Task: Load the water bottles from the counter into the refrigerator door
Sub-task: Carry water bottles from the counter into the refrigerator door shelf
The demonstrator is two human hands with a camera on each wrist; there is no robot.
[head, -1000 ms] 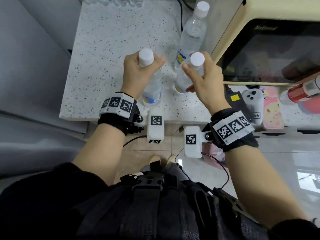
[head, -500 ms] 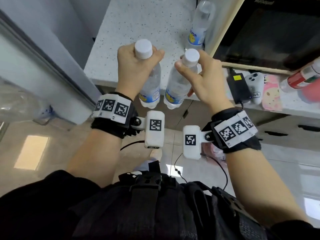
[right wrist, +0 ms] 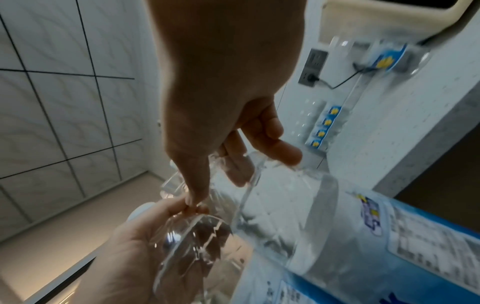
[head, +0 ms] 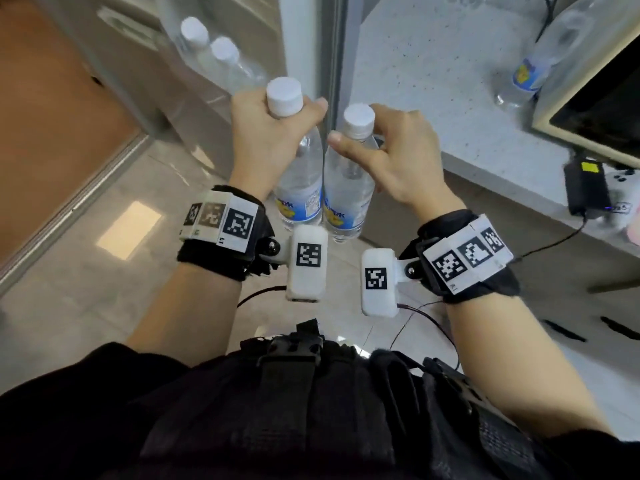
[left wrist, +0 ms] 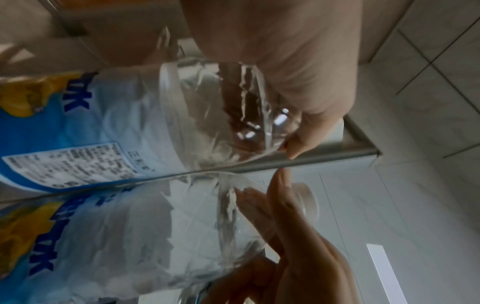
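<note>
One water bottle (head: pixel 300 174) is gripped at the neck by the left hand (head: pixel 266 140), a second bottle (head: pixel 348 188) is pinched by the right hand (head: pixel 391 157); both are held over open floor, touching. The counter edge (head: pixel 485 174) lies right, stored bottles (head: pixel 221 60) ahead.

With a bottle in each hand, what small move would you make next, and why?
Probably carry both bottles up-left toward the door shelf. The left hand and right hand each grip one by the neck, off the counter, and two bottles already stand there.
</note>
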